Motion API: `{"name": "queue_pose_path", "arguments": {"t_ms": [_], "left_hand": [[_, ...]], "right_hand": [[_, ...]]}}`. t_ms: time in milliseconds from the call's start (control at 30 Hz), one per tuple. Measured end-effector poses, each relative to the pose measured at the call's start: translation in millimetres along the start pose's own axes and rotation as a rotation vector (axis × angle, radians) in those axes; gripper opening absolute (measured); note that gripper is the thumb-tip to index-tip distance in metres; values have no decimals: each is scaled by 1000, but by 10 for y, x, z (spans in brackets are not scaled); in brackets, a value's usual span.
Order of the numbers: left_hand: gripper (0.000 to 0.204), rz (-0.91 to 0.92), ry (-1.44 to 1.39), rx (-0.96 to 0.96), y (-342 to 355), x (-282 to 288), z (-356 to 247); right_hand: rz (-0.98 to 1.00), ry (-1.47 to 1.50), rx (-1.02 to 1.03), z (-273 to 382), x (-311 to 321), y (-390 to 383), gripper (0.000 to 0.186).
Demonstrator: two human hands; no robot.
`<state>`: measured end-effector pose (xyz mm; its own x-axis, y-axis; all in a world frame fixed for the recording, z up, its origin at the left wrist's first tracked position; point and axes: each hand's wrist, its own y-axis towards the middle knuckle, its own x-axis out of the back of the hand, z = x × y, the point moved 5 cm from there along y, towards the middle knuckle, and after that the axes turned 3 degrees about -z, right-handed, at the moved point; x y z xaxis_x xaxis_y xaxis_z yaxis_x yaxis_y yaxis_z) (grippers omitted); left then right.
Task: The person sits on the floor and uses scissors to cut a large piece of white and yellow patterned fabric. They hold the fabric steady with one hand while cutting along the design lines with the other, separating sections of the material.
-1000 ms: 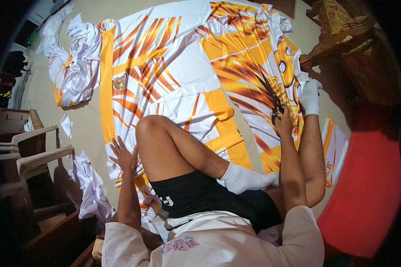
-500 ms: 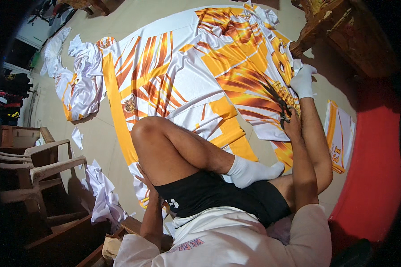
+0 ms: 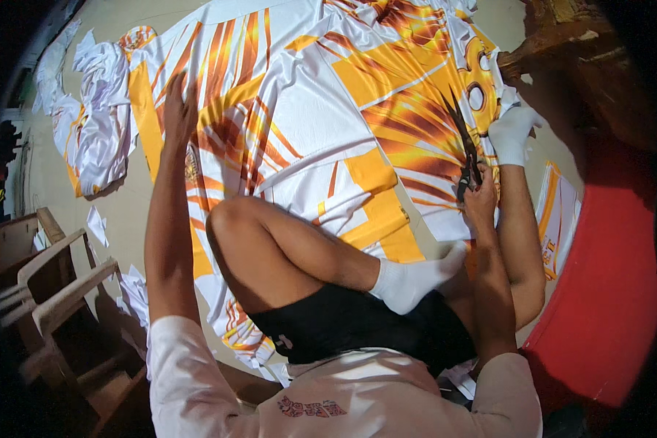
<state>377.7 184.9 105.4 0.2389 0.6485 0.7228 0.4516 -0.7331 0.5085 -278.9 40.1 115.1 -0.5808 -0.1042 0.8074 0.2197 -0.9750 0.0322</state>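
My right hand (image 3: pixel 480 196) is closed round the handles of dark scissors (image 3: pixel 466 139). Their long blades point away from me, slightly parted, over the orange-and-white printed fabric (image 3: pixel 416 124). My left arm reaches far forward, and the left hand (image 3: pixel 180 113) is over the left part of the white fabric with flame-like stripes (image 3: pixel 230 51). Its fingers are stretched out and nothing shows in them; whether they touch the cloth I cannot tell. A yellow band (image 3: pixel 146 120) runs along the fabric's left edge beside that hand.
My bent leg and white-socked feet (image 3: pixel 412 283) rest among the cloth. Crumpled white fabric (image 3: pixel 106 109) lies at the left, near white scraps (image 3: pixel 97 226). A wooden chair (image 3: pixel 69 292) stands lower left. Folded printed pieces (image 3: pixel 558 215) lie by a red surface (image 3: pixel 606 277); carved wooden furniture (image 3: pixel 584 66) is far right.
My left hand has gone from beside my knee to far forward over the left fabric. The right hand still holds the scissors in about the same place. The view has shifted slightly.
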Motion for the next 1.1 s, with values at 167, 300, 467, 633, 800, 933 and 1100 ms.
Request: {"name": "queue_pose_path", "arguments": {"t_ms": [167, 300, 467, 633, 800, 933, 1100], "left_hand": [[55, 190, 135, -243, 1267, -1314, 467], [53, 661, 756, -206, 1496, -1973, 1144], [46, 513, 1038, -238, 1441, -1933, 1942], [48, 475, 928, -300, 1560, -1569, 2928], [44, 371, 820, -150, 1638, -582, 3530], [45, 45, 436, -7, 2024, -1179, 2041], [48, 468, -182, -143, 2695, -2250, 597]], "right_hand": [[-41, -69, 21, -335, -367, 426, 55], [-28, -231, 59, -645, -408, 414, 52], [58, -306, -114, -474, -280, 316, 55], [117, -141, -156, -452, -272, 183, 46], [170, -240, -80, -470, -413, 351, 49], [62, -184, -268, -315, -105, 301, 47], [18, 325, -185, -400, -565, 1047, 58]]}}
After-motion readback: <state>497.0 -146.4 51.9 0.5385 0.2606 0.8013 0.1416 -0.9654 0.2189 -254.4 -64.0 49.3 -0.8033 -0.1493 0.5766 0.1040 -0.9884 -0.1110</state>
